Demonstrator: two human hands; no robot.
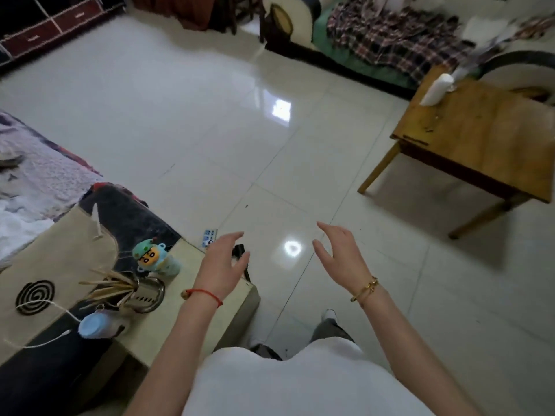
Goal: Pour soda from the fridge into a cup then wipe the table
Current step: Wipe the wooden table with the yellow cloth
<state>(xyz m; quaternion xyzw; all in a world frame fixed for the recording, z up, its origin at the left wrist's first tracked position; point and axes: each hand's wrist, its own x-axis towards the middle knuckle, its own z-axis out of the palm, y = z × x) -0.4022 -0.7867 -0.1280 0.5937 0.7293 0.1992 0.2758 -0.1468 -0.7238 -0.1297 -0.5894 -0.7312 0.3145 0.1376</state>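
Observation:
My left hand (223, 262) is raised in front of me over the corner of a low beige table, fingers apart and holding nothing. My right hand (339, 253) hovers beside it over the tiled floor, also open and empty. A wooden table (486, 139) stands at the right, with a white bottle (435, 89) lying near its far corner. No fridge, soda or cup can be made out in this view.
The low beige table (186, 313) at lower left carries a steel holder of chopsticks (141, 291), a cartoon-topped bottle (153, 258), a blue-lidded jar (94, 325) and a mosquito coil (35, 297). A sofa with plaid cloth (390, 37) lies behind. Glossy tiled floor (210, 115) spreads through the middle.

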